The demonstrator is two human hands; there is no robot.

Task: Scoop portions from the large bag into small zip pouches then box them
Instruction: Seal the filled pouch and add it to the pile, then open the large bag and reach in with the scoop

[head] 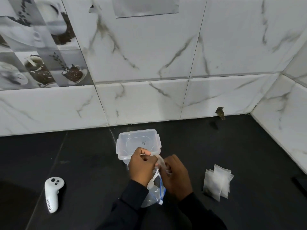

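the pouch (162,161) is up in the air between both hands, just in front of the box and right over the big bag. the left hand (141,165) and the right hand (176,173) both have their fingers curled in, pinching the pouch's top edge from either side. looks to me like they're working the zip, though i can't tell if it's being opened or sealed, or how full it is.

handling-wise i'd guess it's thin, floppy film that weighs next to nothing and goes slippery between fingertips. best hold is on the stiffer zip strip at the mouth, one pinch per side, not the soft belly.

right under the hands is the big bag (156,195), clear with a blue zip line, slumped on the counter. it looks just as soft, so it probably won't stand open by itself. a white spoon (153,179) pokes out between the hands and the bag, but i can't make out which hand has it, if either.

just behind is the clear box (137,143), lid off, and nothing in it that i can see. off to the right, well apart, is a fanned pouch stack (217,181). on the far left a white controller (52,194) lies on the black counter (83,155), with the marble tile wall (149,63) behind it all.
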